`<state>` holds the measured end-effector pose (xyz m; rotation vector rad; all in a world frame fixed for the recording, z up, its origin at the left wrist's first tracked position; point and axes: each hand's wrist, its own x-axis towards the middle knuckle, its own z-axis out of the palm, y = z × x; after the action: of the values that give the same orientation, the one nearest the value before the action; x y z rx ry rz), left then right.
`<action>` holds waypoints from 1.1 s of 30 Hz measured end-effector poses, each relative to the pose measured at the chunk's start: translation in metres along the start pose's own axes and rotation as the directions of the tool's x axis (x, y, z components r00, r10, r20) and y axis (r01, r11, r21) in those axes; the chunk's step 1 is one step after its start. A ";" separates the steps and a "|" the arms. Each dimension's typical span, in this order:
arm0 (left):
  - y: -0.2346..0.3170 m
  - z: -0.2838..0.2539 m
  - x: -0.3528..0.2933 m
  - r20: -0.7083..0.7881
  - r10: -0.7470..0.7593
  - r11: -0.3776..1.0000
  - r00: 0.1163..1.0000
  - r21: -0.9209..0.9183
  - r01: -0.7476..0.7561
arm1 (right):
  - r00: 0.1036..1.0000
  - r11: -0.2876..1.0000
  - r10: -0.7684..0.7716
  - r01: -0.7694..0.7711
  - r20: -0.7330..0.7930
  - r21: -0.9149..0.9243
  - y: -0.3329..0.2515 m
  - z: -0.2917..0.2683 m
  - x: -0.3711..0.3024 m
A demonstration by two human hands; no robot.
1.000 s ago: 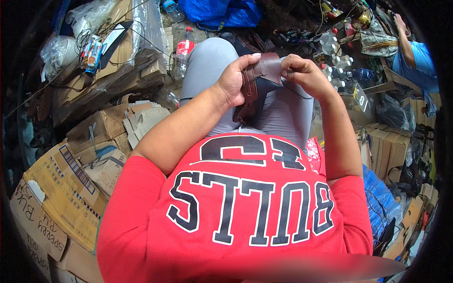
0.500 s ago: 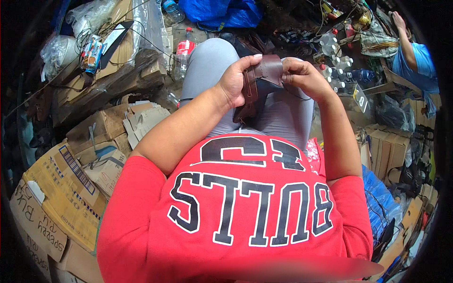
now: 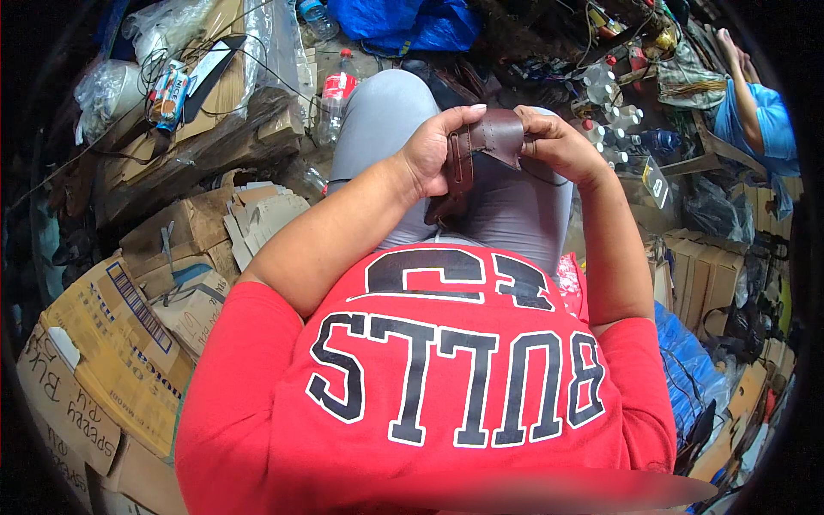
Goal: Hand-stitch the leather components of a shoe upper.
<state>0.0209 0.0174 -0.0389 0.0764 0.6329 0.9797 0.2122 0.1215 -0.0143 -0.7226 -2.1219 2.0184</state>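
A dark brown leather shoe upper [image 3: 498, 137], with a row of stitch holes and a slotted strip, is held above my lap between both hands. My left hand [image 3: 427, 156] is closed on its left side, thumb lying along the top edge. At the right edge, my right hand [image 3: 562, 148] pinches the leather between thumb and bent fingers. A thin dark thread [image 3: 549, 181] hangs in a curve below the right hand. The lower part of the upper drops between my grey-clad thighs [image 3: 386, 112], and its far end is in shadow.
A capped plastic bottle [image 3: 336, 93] stands by my left knee. Cardboard boxes [image 3: 112, 343] crowd the left side. Several small bottles [image 3: 614, 116] and a blue tarp [image 3: 687, 369] lie to the right. Another person in a blue shirt [image 3: 760, 129] is at the far right.
The leather upper has turned slightly and dropped a little toward me. My right hand has shifted slightly right, still pinching its edge; my left hand keeps its hold.
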 end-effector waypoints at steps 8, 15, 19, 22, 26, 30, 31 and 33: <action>-0.002 -0.006 0.006 0.153 -0.049 0.996 0.987 -0.069 0.060 | 0.999 0.999 -0.052 0.052 0.001 0.012 0.007 0.004 -0.001; -0.004 -0.008 0.009 0.088 -0.065 0.997 0.994 -0.029 0.067 | 0.996 0.996 0.060 -0.064 -0.069 -0.061 0.003 0.005 -0.008; -0.004 -0.008 0.011 0.088 -0.066 0.998 0.994 0.000 0.067 | 0.999 0.979 -0.030 0.020 -0.044 -0.205 0.011 -0.002 -0.010; -0.004 -0.008 0.010 0.099 -0.078 0.996 0.992 -0.031 0.082 | 1.000 0.986 -0.028 0.025 -0.011 -0.162 0.013 -0.001 -0.009; -0.003 -0.010 0.011 0.123 -0.062 0.997 0.991 -0.048 0.068 | 0.995 1.000 -0.017 0.015 -0.101 -0.023 0.008 0.007 -0.007; -0.002 -0.008 0.010 0.161 -0.063 0.996 0.985 -0.052 0.072 | 0.992 1.000 -0.006 0.003 -0.128 -0.019 0.008 0.007 -0.010; -0.002 -0.007 0.010 0.162 -0.065 0.996 0.985 -0.051 0.074 | 0.992 1.000 -0.005 0.002 -0.130 -0.018 0.009 0.005 -0.011; -0.001 -0.007 0.008 0.117 -0.079 0.996 0.990 -0.033 0.083 | 0.994 0.998 0.061 -0.063 -0.093 -0.013 0.010 0.003 -0.012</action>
<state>0.0218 0.0219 -0.0487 0.0734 0.5069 0.9017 0.2239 0.1142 -0.0220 -0.8771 -2.0916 1.9589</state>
